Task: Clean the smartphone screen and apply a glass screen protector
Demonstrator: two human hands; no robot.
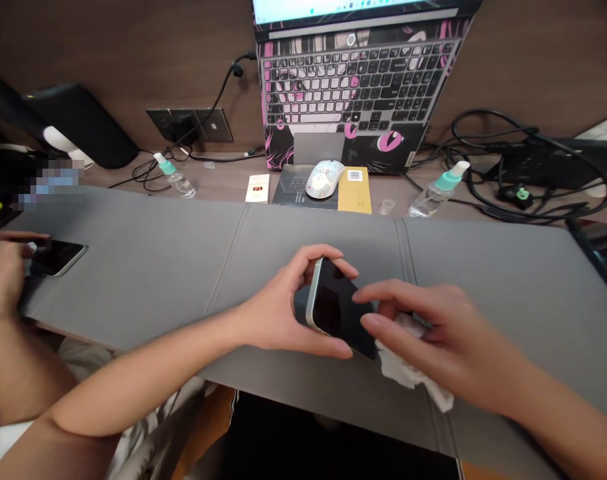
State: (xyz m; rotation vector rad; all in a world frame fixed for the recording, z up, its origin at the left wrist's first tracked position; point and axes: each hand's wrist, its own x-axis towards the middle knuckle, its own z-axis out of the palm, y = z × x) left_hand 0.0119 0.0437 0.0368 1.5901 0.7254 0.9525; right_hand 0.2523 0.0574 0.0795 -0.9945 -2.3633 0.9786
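My left hand [283, 303] grips a smartphone [338, 300] with a dark screen and a pale metal edge, its fingers along the far side and its thumb along the near side. The phone is held tilted above the grey desk mat. At its right end is my right hand [428, 327], index finger and thumb apart, the index fingertip at the screen. A crumpled white tissue [408, 370] shows under this hand, between thumb and curled fingers, and appears held there. Those fingers are partly hidden.
Behind the mat [303, 230] stand a laptop [358, 87], a mouse [325, 179] on a booklet [356, 193], and two spray bottles [176, 177] [438, 190]. Cables [533, 133] lie coiled at right. At left, another person's hand [3, 273] touches a second phone [61, 257].
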